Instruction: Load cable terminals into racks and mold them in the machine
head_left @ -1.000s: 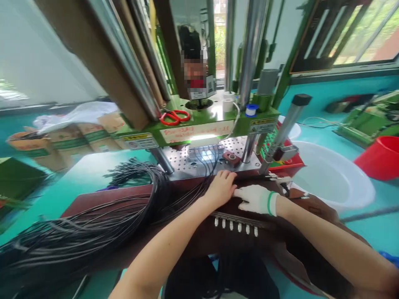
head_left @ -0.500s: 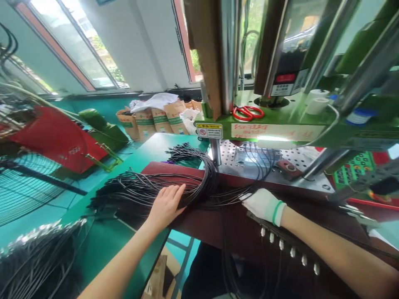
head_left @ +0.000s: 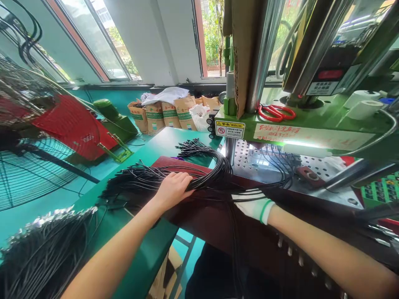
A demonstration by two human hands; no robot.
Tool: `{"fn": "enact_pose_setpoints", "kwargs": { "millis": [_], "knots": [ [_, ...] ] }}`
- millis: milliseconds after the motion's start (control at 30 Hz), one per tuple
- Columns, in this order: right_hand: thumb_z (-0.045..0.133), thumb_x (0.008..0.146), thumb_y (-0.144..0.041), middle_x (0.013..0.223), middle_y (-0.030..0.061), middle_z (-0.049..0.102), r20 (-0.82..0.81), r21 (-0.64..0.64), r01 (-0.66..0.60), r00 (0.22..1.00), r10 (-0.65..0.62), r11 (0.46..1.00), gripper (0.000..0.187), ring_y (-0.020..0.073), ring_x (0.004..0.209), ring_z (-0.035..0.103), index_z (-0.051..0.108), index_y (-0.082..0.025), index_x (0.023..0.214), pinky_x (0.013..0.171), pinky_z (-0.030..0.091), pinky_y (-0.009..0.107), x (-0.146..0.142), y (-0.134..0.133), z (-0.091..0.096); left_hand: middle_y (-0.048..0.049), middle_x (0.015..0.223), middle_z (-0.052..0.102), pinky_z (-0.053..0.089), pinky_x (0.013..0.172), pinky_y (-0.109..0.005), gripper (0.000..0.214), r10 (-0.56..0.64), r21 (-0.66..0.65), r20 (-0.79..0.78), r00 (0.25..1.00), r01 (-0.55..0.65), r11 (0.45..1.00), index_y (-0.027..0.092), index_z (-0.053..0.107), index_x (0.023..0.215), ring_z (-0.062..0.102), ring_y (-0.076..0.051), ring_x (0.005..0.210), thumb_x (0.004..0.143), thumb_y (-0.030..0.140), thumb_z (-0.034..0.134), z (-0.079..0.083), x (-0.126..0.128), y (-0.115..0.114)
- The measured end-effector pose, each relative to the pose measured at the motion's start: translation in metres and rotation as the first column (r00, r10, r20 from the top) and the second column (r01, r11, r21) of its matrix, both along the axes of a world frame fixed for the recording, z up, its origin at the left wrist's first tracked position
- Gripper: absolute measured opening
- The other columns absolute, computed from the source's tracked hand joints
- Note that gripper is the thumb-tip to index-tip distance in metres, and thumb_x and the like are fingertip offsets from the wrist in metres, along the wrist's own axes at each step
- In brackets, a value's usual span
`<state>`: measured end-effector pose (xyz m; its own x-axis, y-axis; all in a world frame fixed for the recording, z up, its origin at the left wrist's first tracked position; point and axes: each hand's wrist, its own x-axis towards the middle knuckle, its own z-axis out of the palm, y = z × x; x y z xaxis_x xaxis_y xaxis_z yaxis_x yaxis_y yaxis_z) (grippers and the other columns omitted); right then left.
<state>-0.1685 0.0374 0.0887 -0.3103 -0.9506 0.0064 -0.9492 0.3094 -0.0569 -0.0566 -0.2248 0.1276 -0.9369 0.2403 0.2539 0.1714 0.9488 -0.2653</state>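
Toward seven o'clock, one left hand (head_left: 175,189) held one black cable bundle (head_left: 222,171); toward four, loose cables (head_left: 282,182) crossed one right hand (head_left: 252,204), its grip unclear.

Head view, forward and down over cables (head_left: 222,168)

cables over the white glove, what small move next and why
Perhaps ease the right hand gently out from under the cables: they lie across it and run to the press, so a quick pull might tug them.
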Motion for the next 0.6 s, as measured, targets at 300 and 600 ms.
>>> {"fn": "enact_pose_setpoints", "kwargs": {
  "millis": [300, 600],
  "knots": [
    [0.037, 0.086, -0.023, 0.09, 0.0072, 0.062, -0.012, 0.081, 0.104, 0.995, -0.103, 0.991, 0.022, 0.0219, 0.081, 0.057, 0.058, -0.017, 0.092, 0.065, 0.04, 0.032, 0.004, 0.025, 0.002, -0.0118, 0.1, 0.058, 0.039, 0.073, -0.036, 0.044, -0.054, 0.09, 0.047, 0.997, 0.05, 0.995, 0.017, 0.055, 0.097, 0.054, -0.026, 0.091, 0.073, 0.053, 0.053, -0.041, 0.02, 0.012],
    [0.043, 0.084, -0.023, 0.087, 0.007, 0.058, -0.188, 0.171, 0.542, 0.838, -0.513, 0.823, 0.019, 0.0211, 0.079, 0.055, 0.057, -0.018, 0.095, 0.064, 0.034, 0.031, 0.004, 0.169, 0.015, -0.0095, 0.091, 0.061, 0.043, 0.068, -0.042, 0.04, -0.028, 0.054, 0.0, 1.0, 0.028, 0.998, 0.021, 0.056, 0.092, 0.057, -0.029, 0.083, 0.08, 0.054, 0.036, -0.055, 0.017, 0.01]
  ]
}}
